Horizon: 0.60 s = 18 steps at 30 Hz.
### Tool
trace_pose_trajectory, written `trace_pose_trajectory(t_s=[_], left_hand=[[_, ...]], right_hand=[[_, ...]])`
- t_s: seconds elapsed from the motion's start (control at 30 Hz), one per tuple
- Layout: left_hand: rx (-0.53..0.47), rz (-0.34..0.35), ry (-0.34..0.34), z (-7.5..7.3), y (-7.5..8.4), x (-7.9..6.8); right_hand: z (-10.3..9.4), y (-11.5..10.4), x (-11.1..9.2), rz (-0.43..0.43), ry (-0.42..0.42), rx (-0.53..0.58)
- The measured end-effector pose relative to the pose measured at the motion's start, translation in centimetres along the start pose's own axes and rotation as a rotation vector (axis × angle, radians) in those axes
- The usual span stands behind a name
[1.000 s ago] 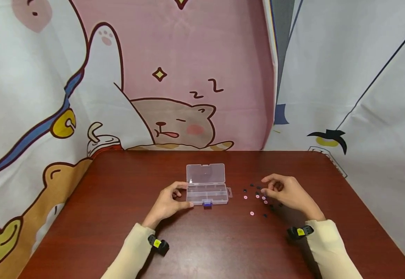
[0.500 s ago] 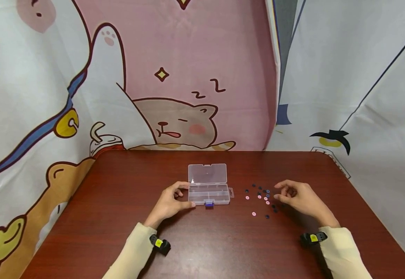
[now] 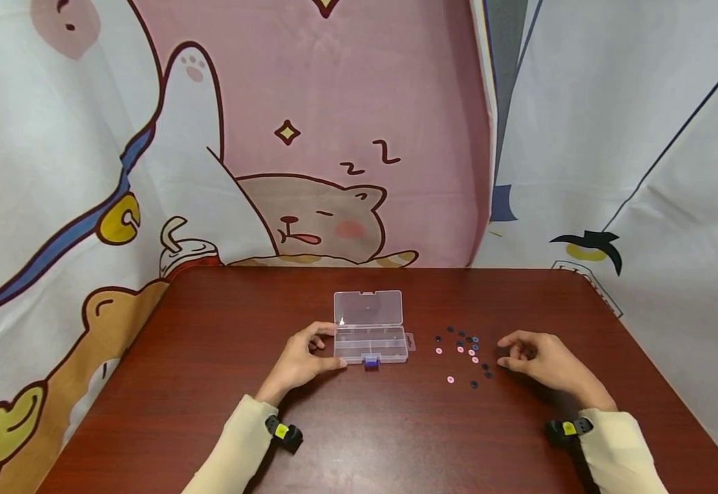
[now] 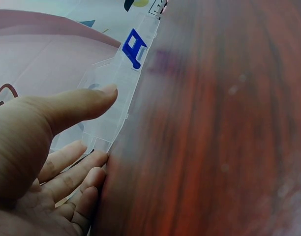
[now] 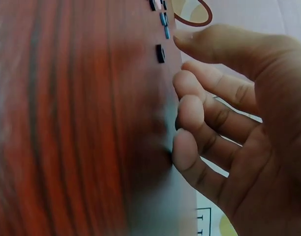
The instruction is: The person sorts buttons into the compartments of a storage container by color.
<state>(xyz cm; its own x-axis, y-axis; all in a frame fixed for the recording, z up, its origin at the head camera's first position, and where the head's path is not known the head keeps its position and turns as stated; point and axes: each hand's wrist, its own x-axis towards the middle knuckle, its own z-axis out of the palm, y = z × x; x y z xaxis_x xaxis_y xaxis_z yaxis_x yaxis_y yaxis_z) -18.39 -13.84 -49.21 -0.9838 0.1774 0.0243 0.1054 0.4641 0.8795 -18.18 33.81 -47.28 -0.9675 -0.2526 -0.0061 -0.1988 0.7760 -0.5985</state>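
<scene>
My left hand (image 3: 297,358) holds the left end of a clear plastic compartment box (image 3: 353,335), thumb along its front edge and index finger near the hinge. The lid (image 3: 368,309) stands raised at the back, and a blue latch (image 3: 371,363) sits at the front. In the left wrist view the thumb overlaps the box wall (image 4: 104,125) near the latch (image 4: 135,49). To the right of the scattered button-like discs hovers my right hand (image 3: 547,363), fingers loosely curled around nothing. The right wrist view shows a black disc (image 5: 161,54) close to its thumb.
Several small pink discs (image 3: 450,379), black discs (image 3: 473,385) and blue discs (image 3: 475,339) lie on the brown table (image 3: 396,432) between box and right hand. A hanging tab (image 3: 410,342) juts from the box's right end. Printed cloth (image 3: 427,137) hangs behind the table.
My right hand has drawn away to the right and slightly toward me, uncovering blue and black discs. The left hand stays at the box.
</scene>
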Motion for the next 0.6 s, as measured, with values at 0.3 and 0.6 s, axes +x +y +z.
trace_pose_trajectory(t_s=[0.3,0.6], left_hand=[[-0.001,0.011,0.003,0.1,-0.1,0.1],[0.005,0.004,0.002,0.0,-0.2,0.0]], right_hand=[[-0.4,0.8,-0.4,0.047,-0.099,0.068],[-0.2,1.1,-0.4,0.032,-0.101,0.08]])
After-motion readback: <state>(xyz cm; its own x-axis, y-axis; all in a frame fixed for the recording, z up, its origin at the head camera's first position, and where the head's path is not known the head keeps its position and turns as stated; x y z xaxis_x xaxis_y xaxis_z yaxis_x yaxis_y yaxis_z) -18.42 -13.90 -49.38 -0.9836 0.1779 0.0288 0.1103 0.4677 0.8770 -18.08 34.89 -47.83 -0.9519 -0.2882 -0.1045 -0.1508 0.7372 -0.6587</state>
